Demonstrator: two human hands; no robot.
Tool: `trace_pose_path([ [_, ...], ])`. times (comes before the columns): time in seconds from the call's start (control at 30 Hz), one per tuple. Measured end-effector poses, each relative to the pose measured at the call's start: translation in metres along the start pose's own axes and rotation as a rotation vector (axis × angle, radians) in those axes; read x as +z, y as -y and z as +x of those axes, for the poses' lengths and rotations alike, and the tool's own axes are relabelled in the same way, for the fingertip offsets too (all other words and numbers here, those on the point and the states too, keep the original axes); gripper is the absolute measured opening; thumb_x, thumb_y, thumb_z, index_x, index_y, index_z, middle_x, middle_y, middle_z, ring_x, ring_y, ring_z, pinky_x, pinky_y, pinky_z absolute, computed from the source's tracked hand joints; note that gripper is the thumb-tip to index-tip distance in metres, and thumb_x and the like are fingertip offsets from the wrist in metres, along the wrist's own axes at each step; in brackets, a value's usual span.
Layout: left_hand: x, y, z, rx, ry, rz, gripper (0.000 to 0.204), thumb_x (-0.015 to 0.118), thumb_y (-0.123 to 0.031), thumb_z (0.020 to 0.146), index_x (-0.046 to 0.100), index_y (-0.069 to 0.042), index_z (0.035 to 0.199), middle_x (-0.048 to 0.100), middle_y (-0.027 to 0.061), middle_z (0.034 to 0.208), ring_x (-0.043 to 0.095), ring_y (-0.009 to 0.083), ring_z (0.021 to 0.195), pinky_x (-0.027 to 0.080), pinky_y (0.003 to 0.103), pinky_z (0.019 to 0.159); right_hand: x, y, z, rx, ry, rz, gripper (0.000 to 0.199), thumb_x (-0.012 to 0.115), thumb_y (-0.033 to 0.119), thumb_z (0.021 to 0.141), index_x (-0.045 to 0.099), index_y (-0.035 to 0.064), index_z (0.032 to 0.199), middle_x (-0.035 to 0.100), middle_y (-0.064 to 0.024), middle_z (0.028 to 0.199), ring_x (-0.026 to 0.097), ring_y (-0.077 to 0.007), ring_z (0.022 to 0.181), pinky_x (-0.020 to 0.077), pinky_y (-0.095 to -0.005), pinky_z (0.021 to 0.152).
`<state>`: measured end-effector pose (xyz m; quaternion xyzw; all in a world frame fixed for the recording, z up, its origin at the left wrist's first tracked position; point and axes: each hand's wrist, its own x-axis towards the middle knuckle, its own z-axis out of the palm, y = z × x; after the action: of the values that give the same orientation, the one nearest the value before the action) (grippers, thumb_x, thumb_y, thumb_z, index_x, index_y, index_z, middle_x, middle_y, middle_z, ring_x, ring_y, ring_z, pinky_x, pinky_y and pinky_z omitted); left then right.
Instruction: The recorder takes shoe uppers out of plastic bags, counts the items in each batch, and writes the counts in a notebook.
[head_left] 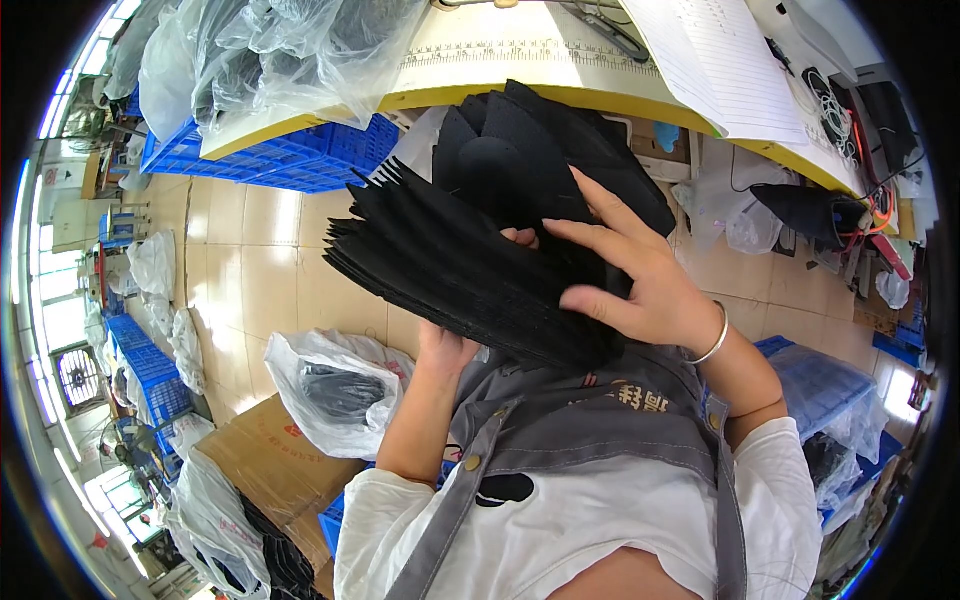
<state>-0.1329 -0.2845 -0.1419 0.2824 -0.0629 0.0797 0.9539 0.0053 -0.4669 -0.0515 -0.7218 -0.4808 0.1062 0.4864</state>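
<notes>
A thick stack of black cut fabric pieces (450, 245) is held up in front of my body, its layered edges fanned toward the left. My left hand (447, 345) grips it from below; a few of its fingertips show in the fold, and the rest of the hand is hidden under the pieces. With fingers and thumb spread, my right hand (640, 270) rests against the right side of the stack. More black pieces (530, 140) with pointed and rounded ends stand beyond, close to the table edge; how they join the stack cannot be made out.
Ahead is a yellow-edged table (480, 60) with a printed ruler, scissors (610, 32), paper sheets (715, 65) and clear plastic bags (290, 60). Blue crates (280, 155) stand beneath it. Left lie a white plastic bag (335, 390) and a cardboard box (265, 455); right, a bag-covered blue crate (815, 390).
</notes>
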Motion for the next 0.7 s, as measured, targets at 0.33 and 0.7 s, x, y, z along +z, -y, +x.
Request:
trace_pose_path([
  [0.33,0.026,-0.005,0.011,-0.097,-0.139,0.301,0.082,0.04,-0.058,0.082,0.02,0.002,0.134,0.029,0.0199,0.136,0.033,0.0314,0.123,0.026,0.042,0.103,0.001,-0.009,-0.002,0.072,-0.06,-0.123,0.036,0.051,0.001,0.073,0.057,0.0022,0.108,0.028,-0.0192,0.138,0.043,-0.0313,0.116,0.0386,-0.0333,0.088],
  [0.7,0.007,-0.003,-0.005,-0.058,-0.235,0.197,0.075,0.047,-0.047,0.084,0.02,0.003,0.133,0.028,0.0194,0.137,0.032,0.0287,0.125,0.027,0.04,0.103,0.005,0.002,0.007,0.052,-0.114,-0.016,0.031,0.058,0.002,0.073,0.058,0.0047,0.103,0.025,-0.0184,0.139,0.048,-0.0326,0.111,0.0433,-0.034,0.086],
])
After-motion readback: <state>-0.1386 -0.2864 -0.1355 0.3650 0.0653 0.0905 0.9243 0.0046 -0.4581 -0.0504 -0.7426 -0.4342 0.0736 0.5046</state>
